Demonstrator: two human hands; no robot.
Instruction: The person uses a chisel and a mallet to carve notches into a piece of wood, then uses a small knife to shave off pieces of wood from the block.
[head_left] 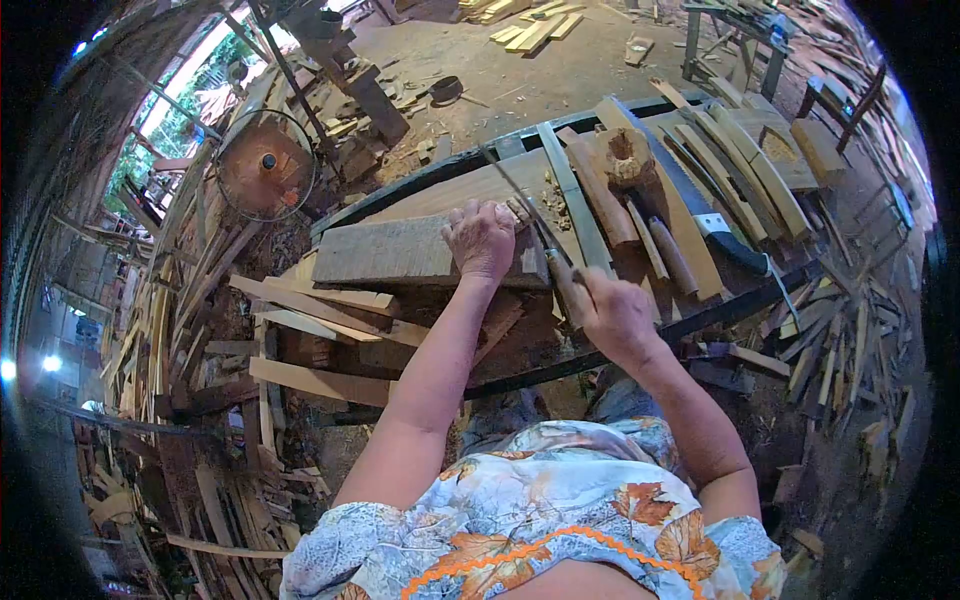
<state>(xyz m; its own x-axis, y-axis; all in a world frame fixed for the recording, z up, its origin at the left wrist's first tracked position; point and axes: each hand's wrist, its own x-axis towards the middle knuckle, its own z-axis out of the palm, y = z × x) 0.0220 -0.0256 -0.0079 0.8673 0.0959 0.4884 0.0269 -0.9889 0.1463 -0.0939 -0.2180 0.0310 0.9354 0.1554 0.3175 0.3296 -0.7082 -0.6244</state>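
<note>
My left hand (pixel 480 240) is closed round a small pale wooden piece (pixel 512 216), holding it at the right end of a thick grey wood block (pixel 385 252). My right hand (pixel 615 312) grips the wooden handle (pixel 566 285) of a long thin tool. Its narrow dark blade (pixel 515 188) slants up and to the left, passing close beside the small piece. Whether blade and piece touch, I cannot tell. Wood crumbs (pixel 556 200) lie just right of the blade.
A handsaw (pixel 675 170) with a black handle lies to the right among wooden strips (pixel 750 165). An upright hollowed wood piece (pixel 625 158) stands near it. Loose sticks (pixel 315 310) jut out at the left. A round fan (pixel 265 162) stands further left.
</note>
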